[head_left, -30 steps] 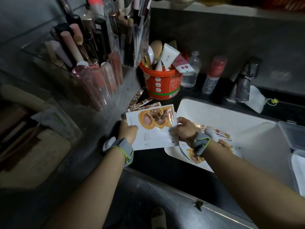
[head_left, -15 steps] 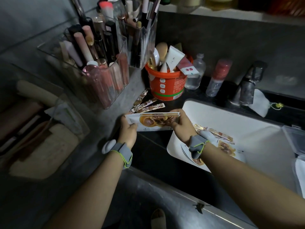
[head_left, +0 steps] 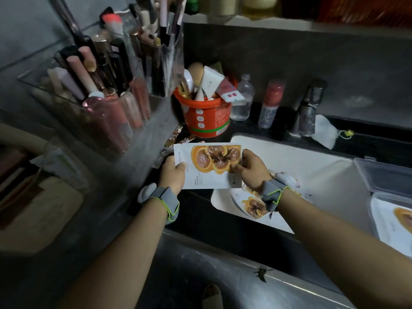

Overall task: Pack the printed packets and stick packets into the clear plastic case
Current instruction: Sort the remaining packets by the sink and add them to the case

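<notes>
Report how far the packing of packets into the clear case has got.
Done: one printed packet already lies in the clear plastic case at right. In hand: left hand and right hand hold another printed packet. Left: a packet on the white board and the stick packets by the orange tub.

printed packet (head_left: 209, 166): glossy | case (head_left: 383, 175): clear plastic | counter (head_left: 223, 219): dark, smooth

White printed packet (head_left: 208, 166) w/ orange-brown mushroom picture is at frame centre, face up, held at both short edges. Second one (head_left: 250, 205) lies below it on white tray. Stick packets (head_left: 176, 136) lie above-left. Clear case (head_left: 388, 186) at right edge, lid open, one packet inside.
</notes>
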The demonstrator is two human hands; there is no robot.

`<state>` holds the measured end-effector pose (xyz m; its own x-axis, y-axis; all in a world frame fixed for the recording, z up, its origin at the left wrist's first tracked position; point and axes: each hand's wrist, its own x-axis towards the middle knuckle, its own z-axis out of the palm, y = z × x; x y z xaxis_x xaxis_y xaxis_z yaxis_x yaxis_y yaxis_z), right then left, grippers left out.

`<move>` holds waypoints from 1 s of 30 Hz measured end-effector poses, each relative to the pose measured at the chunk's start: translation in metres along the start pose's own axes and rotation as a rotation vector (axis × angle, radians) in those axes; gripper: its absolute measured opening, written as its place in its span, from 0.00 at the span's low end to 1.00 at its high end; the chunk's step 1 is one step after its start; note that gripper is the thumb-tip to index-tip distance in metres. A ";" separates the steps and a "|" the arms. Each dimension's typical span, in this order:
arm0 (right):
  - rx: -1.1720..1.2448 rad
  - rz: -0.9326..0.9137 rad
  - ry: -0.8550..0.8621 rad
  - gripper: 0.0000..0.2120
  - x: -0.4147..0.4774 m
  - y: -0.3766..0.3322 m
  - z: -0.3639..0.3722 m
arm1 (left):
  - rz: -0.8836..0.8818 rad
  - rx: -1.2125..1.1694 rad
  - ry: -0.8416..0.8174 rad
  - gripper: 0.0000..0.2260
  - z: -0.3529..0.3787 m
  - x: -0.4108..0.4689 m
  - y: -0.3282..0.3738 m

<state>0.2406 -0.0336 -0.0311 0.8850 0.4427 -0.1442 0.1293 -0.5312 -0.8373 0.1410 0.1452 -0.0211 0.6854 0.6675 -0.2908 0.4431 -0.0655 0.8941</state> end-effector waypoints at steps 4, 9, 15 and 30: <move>0.041 0.057 0.074 0.13 -0.014 0.018 -0.044 | 0.064 0.035 -0.100 0.13 0.037 -0.008 0.012; 0.049 0.122 0.171 0.16 -0.041 0.055 -0.108 | 0.130 0.026 -0.221 0.18 0.099 -0.039 0.041; 0.035 0.207 0.291 0.19 -0.085 0.094 -0.181 | 0.225 0.064 -0.257 0.14 0.175 -0.088 0.059; 0.048 0.349 0.446 0.21 -0.170 0.167 -0.287 | 0.394 0.354 -0.529 0.20 0.298 -0.167 0.079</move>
<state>0.2406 -0.4048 0.0051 0.9762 -0.1067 -0.1887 -0.2160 -0.5529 -0.8048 0.2339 -0.1930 -0.0033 0.9787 0.1051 -0.1762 0.2051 -0.5202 0.8290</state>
